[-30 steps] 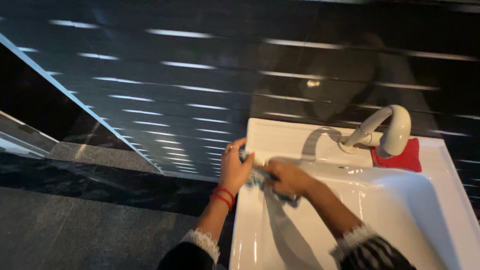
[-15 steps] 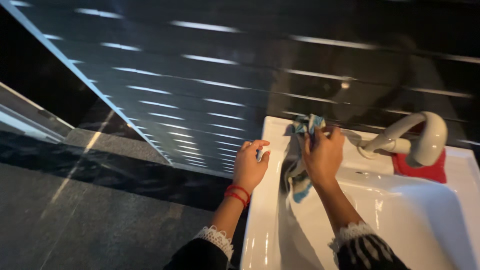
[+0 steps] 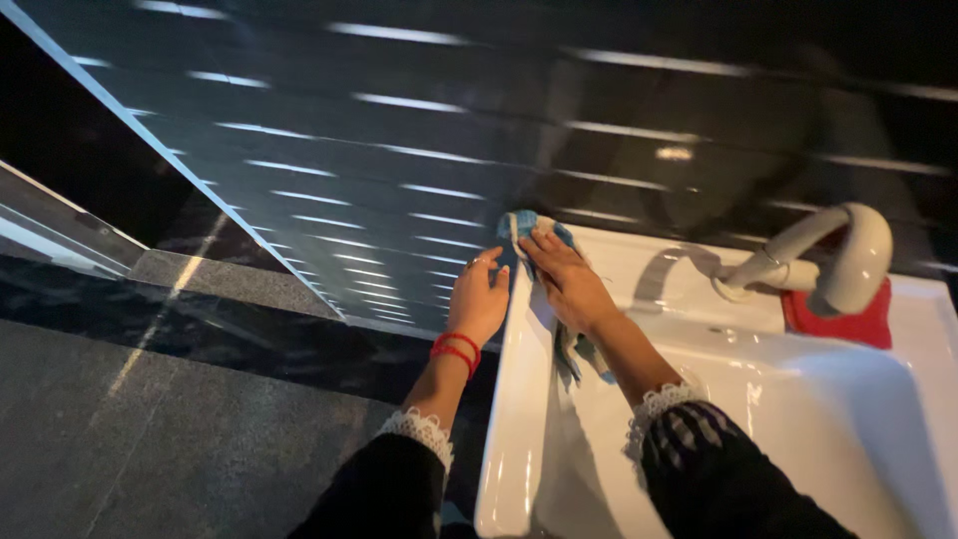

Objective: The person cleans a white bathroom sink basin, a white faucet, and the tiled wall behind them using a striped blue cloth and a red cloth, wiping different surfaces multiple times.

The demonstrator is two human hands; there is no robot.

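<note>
1. White porcelain fills the near part of what I see: the washbasin (image 3: 758, 419), glossy, its left rim running up and away from me toward the back left corner.
2. My two forearms, in dark sleeves with pale lace cuffs, reach from the near edge of the washbasin toward that corner.
3. My left hand (image 3: 481, 297) sits just outside the washbasin's left rim, a red thread band on the wrist, fingers curled up against the cloth (image 3: 529, 235); whether they actually pinch it I cannot tell.
4. My right hand (image 3: 567, 279) lies over the rim near the back left corner, palm down and fingers spread flat, pressing the cloth against the porcelain rather than closing round it.
5. That cloth is blue and white, bunched at the corner under my fingertips, with a loose tail hanging down inside the washbasin below my wrist.
6. Farther along the back ledge of the washbasin, to the right, stands a white curved faucet (image 3: 843, 262).
7. Just behind the faucet lies a red object (image 3: 848, 324).
8. Beyond the washbasin rises a dark, glossy tiled wall (image 3: 419, 120).
</note>
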